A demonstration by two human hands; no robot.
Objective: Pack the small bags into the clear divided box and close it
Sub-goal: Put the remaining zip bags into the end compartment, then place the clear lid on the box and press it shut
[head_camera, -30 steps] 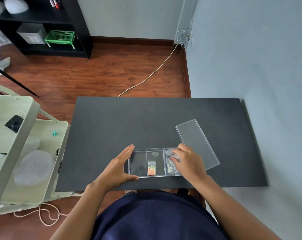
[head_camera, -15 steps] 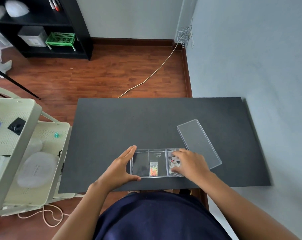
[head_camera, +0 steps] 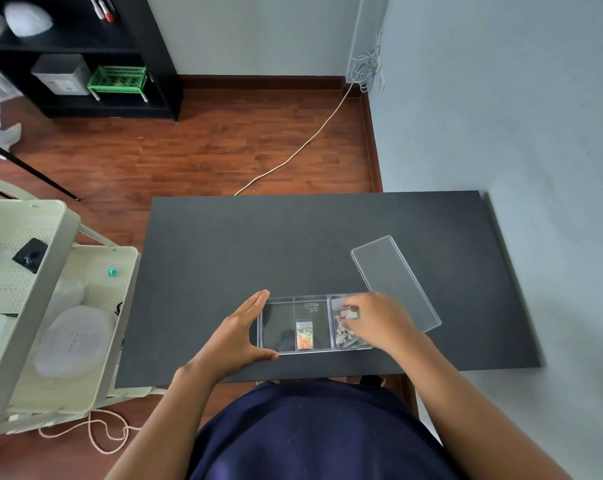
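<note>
The clear divided box (head_camera: 279,323) lies near the front edge of the black table (head_camera: 258,251), uncovered, with three compartments. Its left compartment holds nothing. One small bag with orange and yellow bits (head_camera: 304,335) lies in the middle compartment. The right compartment holds several small bags (head_camera: 343,332), partly hidden. My left hand (head_camera: 239,336) cups the box's left end, thumb along its front wall. My right hand (head_camera: 379,320) rests over the right compartment with fingertips on the bags; whether it pinches one is unclear. The clear flat lid (head_camera: 393,282) lies tilted just right of the box.
A cream perforated cart (head_camera: 50,306) with white covers and small items stands against the table's left side. A blue-grey wall (head_camera: 535,168) runs along the right. A cord crosses the wooden floor behind the table, and a black shelf unit (head_camera: 85,57) stands at far left.
My right hand has shifted slightly back and right over the right compartment, baring more of the bags there. My left hand and the box have stayed put.
</note>
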